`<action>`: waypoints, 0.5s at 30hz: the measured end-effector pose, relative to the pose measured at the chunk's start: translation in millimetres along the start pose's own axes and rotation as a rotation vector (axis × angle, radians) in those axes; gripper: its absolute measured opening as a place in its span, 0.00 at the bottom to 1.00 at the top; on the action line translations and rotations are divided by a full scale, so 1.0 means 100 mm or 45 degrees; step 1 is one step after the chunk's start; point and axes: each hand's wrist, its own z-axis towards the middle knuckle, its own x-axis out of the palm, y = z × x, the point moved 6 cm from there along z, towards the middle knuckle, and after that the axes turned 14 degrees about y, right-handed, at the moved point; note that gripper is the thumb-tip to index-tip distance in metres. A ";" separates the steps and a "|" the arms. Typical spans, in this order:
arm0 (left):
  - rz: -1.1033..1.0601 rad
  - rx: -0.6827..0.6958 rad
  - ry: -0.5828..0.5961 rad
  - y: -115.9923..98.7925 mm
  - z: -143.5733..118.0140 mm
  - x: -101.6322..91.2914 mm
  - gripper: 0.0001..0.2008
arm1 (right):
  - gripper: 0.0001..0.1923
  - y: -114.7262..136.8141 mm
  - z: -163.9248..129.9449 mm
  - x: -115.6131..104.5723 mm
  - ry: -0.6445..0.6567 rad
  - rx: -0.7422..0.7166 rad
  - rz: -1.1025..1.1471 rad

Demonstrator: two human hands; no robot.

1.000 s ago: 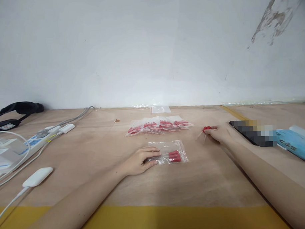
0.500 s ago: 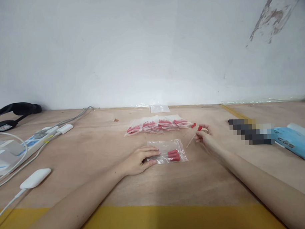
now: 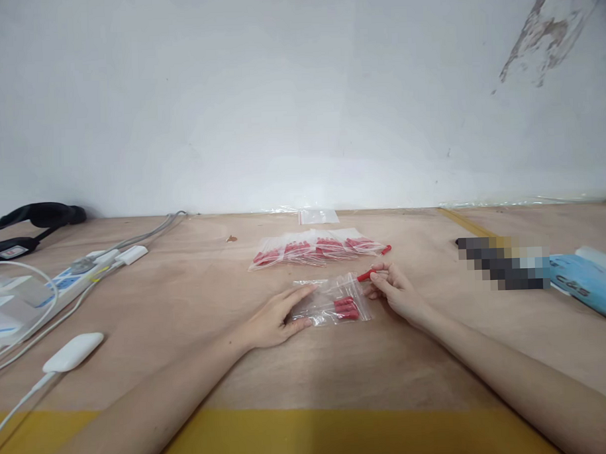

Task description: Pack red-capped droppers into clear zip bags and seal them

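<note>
My left hand [image 3: 274, 317] rests on the table at the left end of a clear zip bag [image 3: 326, 316]. Its fingers and thumb are spread apart, touching the bag's upper and lower edges. Inside the bag lie several droppers with red rubber bulbs [image 3: 346, 307] pointing right. At the bag's right end, my right hand [image 3: 392, 290] pinches another dropper [image 3: 365, 276] by its red bulb. That dropper's thin clear tube points left, over or into the bag's mouth; I cannot tell which. One loose red-bulbed dropper [image 3: 386, 249] lies farther back, beside the filled bags.
A row of filled zip bags [image 3: 304, 248] lies behind, with a flat empty bag [image 3: 318, 216] by the wall. On the left are a power strip [image 3: 69, 281], a white charger-like piece [image 3: 73, 352] and a black strap [image 3: 39, 213]. A blue packet [image 3: 588, 283] lies right.
My right hand has moved left and nearer with its dropper, from the loose dropper to the bag's right end. The dropper has turned, its tube now pointing left. My left hand stays put.
</note>
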 end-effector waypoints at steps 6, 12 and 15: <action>0.003 0.001 0.010 0.00 0.00 0.00 0.27 | 0.15 0.07 0.03 -0.08 0.233 -0.080 -0.446; -0.001 0.006 -0.006 0.00 0.01 0.00 0.27 | 0.12 0.17 0.04 0.00 0.220 -0.101 -0.682; -0.002 0.018 -0.001 0.00 0.01 0.01 0.27 | 0.12 0.12 0.09 0.10 0.197 -0.127 -0.599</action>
